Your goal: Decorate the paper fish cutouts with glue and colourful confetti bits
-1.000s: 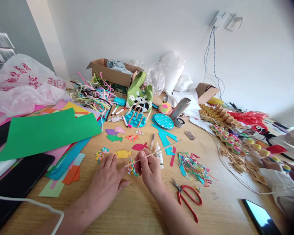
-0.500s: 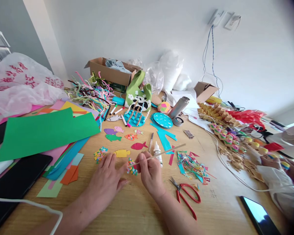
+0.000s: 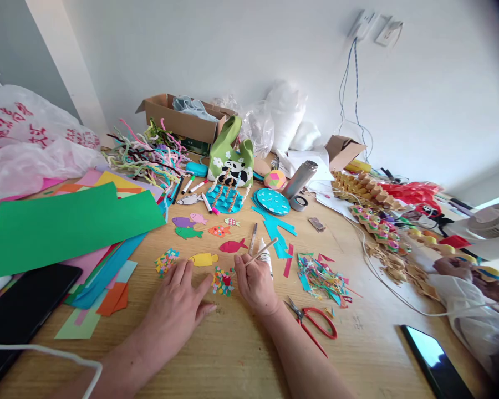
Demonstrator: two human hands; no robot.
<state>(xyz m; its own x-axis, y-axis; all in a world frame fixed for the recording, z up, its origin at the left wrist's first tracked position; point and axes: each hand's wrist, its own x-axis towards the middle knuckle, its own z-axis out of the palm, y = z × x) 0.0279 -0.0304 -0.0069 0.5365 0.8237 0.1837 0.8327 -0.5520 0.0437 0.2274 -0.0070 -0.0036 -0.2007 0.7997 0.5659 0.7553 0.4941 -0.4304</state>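
My right hand [image 3: 253,282] is closed round a thin pale stick [image 3: 264,250], its upper end pointing up and right. Left of that hand lies a small pile of coloured paper dots [image 3: 222,281]. My left hand [image 3: 181,302] rests on the table with its fingers spread, thumb and forefinger beside the dots, nothing held. A second pile of paper bits [image 3: 165,261] touches the area above its fingertips. A yellow paper fish [image 3: 203,259] and a red paper fish [image 3: 233,245] lie just beyond. Behind my right hand stands a white glue bottle [image 3: 265,255], partly hidden.
Red-handled scissors [image 3: 316,324] lie right of my right forearm, below paper scraps [image 3: 324,280]. Green paper [image 3: 66,224] and a black device [image 3: 29,316] are at left. A phone [image 3: 434,357] lies at lower right. Another person's hands [image 3: 455,267] hold something yellow and blue at far right.
The stick in my right hand has turned from nearly flat to steeper, its lower end drawn away from my left forefinger. The dots between my hands show more fully. The view has shifted slightly.
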